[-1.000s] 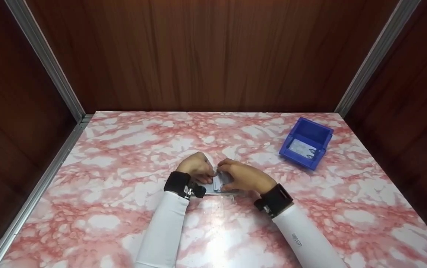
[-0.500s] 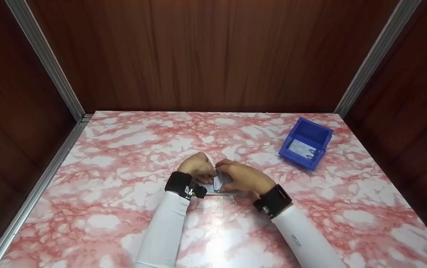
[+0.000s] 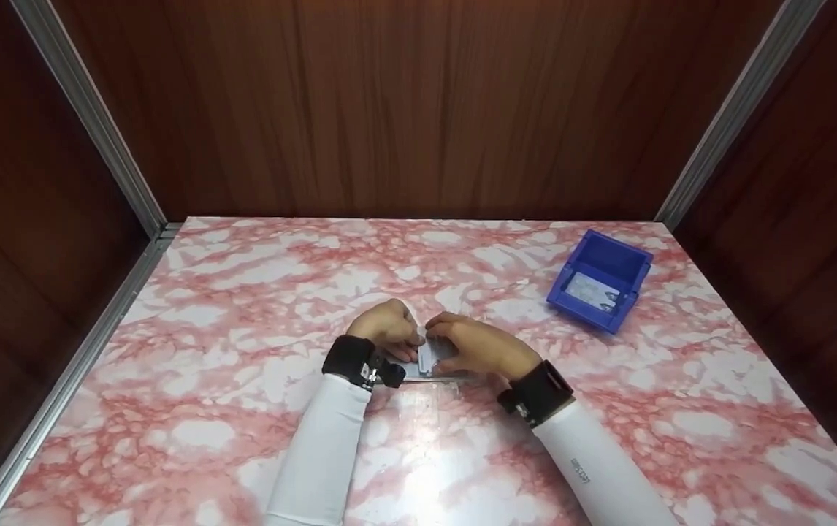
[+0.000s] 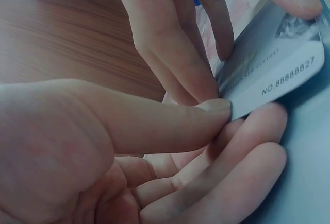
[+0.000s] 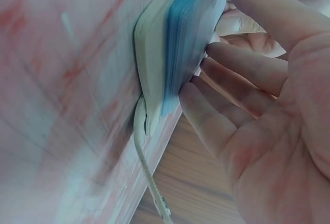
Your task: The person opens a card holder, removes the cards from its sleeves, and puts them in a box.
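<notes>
A pale grey plastic card [image 4: 258,98], printed with "NO.88888827", lies at a tilt over a card holder [image 5: 178,44] with clear bluish pages and a cream cover. The thumb and forefinger of my left hand [image 3: 385,329] pinch the card's near edge. Beyond its numbered strip the card looks duller, perhaps under clear plastic. My right hand [image 3: 490,348] spans the holder from the other side, thumb on one edge and fingertips on the other. In the right wrist view, those fingertips touch the bluish pages. Both hands partly hide the holder in the head view.
From the holder's cover a cream strap [image 5: 144,154] hangs out. A blue open box [image 3: 612,253] stands at the right of the red-and-white marbled table [image 3: 258,277], with a whitish patterned card [image 3: 592,291] in it. Dark wood panels [image 3: 418,109] enclose the table.
Both hands stay almost in place over the card holder, with only tiny finger shifts around the card. The blue box has not moved.
</notes>
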